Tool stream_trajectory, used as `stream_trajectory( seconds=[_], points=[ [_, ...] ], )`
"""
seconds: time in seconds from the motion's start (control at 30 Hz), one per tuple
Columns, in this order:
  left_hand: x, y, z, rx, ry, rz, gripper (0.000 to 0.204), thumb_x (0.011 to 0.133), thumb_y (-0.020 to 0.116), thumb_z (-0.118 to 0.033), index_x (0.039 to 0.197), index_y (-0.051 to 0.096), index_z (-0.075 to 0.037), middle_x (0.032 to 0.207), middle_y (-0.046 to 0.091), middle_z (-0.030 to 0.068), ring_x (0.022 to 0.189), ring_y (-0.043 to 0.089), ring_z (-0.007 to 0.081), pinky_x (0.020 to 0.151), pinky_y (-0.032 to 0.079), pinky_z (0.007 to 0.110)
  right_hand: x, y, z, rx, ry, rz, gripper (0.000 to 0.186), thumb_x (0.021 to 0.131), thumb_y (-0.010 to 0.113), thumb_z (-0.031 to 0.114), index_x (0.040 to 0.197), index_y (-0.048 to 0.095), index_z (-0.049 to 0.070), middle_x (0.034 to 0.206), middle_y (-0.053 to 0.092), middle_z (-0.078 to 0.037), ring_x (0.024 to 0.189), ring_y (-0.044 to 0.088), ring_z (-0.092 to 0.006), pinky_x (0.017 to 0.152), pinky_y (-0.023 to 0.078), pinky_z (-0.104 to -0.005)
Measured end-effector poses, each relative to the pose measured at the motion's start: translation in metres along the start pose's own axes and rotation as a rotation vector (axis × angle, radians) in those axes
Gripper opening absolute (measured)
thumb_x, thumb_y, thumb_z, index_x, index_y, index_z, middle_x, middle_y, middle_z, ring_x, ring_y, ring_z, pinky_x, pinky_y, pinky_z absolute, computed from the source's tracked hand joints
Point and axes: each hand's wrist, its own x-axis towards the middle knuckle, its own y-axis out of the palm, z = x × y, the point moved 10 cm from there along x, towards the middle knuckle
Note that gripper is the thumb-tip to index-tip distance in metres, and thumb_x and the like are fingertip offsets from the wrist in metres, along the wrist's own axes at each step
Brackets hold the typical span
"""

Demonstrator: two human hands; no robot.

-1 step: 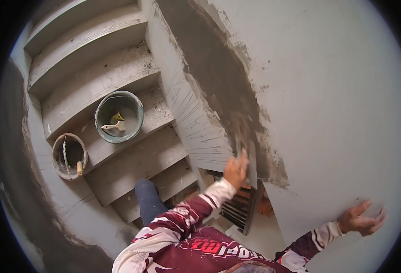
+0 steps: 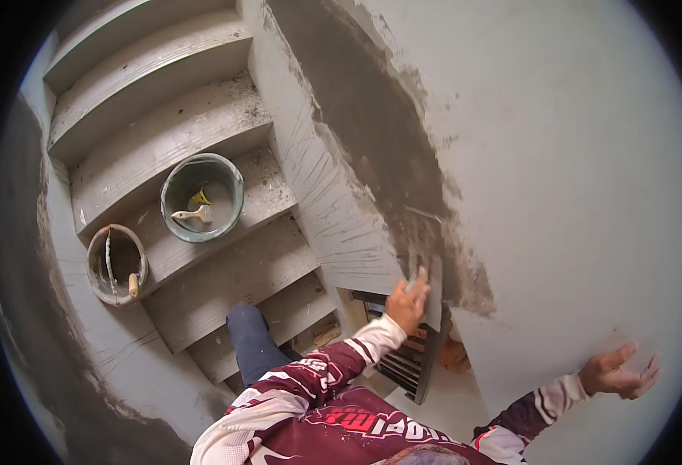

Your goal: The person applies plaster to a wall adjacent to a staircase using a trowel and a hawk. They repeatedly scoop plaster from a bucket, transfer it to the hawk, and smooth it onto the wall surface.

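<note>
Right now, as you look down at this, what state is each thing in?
Left hand: gripping the trowel.
Trowel: held against the wall.
Right hand: open, nothing held.
Dark strip: ragged-edged, looks damp.
Green bucket: upright, open, liquid apparently inside.
Paintbrush: lying in the green bucket.
Smaller bucket: upright, open; contents unclear.

We are in a stairwell under building work; we see pale grey, speckled stairs (image 2: 166, 118); a round, green plastic bucket (image 2: 233, 201) with a cream-handled paintbrush (image 2: 192, 214) inside; a dark grey, ragged-edged plaster band (image 2: 372, 128) along the smooth, pale grey wall (image 2: 573, 155).
</note>
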Motion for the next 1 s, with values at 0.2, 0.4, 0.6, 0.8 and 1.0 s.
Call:
stream_trajectory(
  seconds=[0.2, 0.4, 0.6, 0.8, 1.0],
  points=[
    [0.101, -0.051, -0.011, 0.233, 0.217, -0.177, 0.041, 0.094, 0.052, -0.029, 0.134, 0.053, -0.019, 0.078, 0.053, 0.0208, 0.073, 0.056, 0.0393, 0.063, 0.045, 0.048, -0.11, -0.081, -0.036, -0.228, 0.032, 0.111, 0.047, 0.09, 0.061, 0.025, 0.126, 0.047, -0.002, 0.133, 0.041, -0.017, 0.13, 0.032, -0.034, 0.106, 0.026, -0.0453],
    [0.274, -0.18, -0.033, 0.092, -0.049, -0.366, 0.041, 0.093, 0.054, -0.041, 0.097, 0.071, -0.003, 0.082, 0.07, 0.0175, 0.071, 0.068, 0.0285, 0.07, 0.052, 0.038, -0.146, -0.126, -0.12, -0.129, 0.146, 0.121, 0.051, 0.093, 0.056, 0.021, 0.133, 0.037, -0.003, 0.138, 0.034, -0.016, 0.133, 0.025, -0.0331, 0.108, 0.021, -0.0478],
    [0.113, -0.066, -0.026, 0.416, 0.325, -0.374, 0.041, 0.096, 0.049, -0.035, 0.117, 0.062, -0.002, 0.083, 0.067, 0.023, 0.076, 0.065, 0.0393, 0.067, 0.051, 0.047, -0.162, -0.118, -0.127, -0.133, 0.161, 0.1, 0.051, 0.094, 0.052, 0.026, 0.132, 0.037, -0.003, 0.14, 0.033, -0.015, 0.133, 0.025, -0.0338, 0.107, 0.022, -0.0486],
    [-0.038, 0.018, -0.009, 0.073, -0.015, -0.13, 0.037, 0.092, 0.058, -0.024, 0.127, 0.059, -0.012, 0.07, 0.057, 0.0222, 0.063, 0.056, 0.035, 0.06, 0.045, 0.042, -0.152, -0.118, -0.114, -0.237, 0.021, -0.011, 0.05, 0.096, 0.05, 0.032, 0.129, 0.04, -0.003, 0.13, 0.046, -0.015, 0.125, 0.036, -0.0332, 0.102, 0.032, -0.0483],
    [0.137, -0.085, -0.029, 0.126, 0.226, -0.288, 0.036, 0.096, 0.048, -0.033, 0.088, 0.07, -0.005, 0.078, 0.065, 0.0261, 0.075, 0.064, 0.0441, 0.073, 0.05, 0.048, -0.162, -0.123, -0.128, -0.276, 0.012, 0.018, 0.051, 0.097, 0.048, 0.035, 0.128, 0.041, -0.004, 0.128, 0.047, -0.014, 0.121, 0.039, -0.033, 0.1, 0.034, -0.0461]
  ],
)
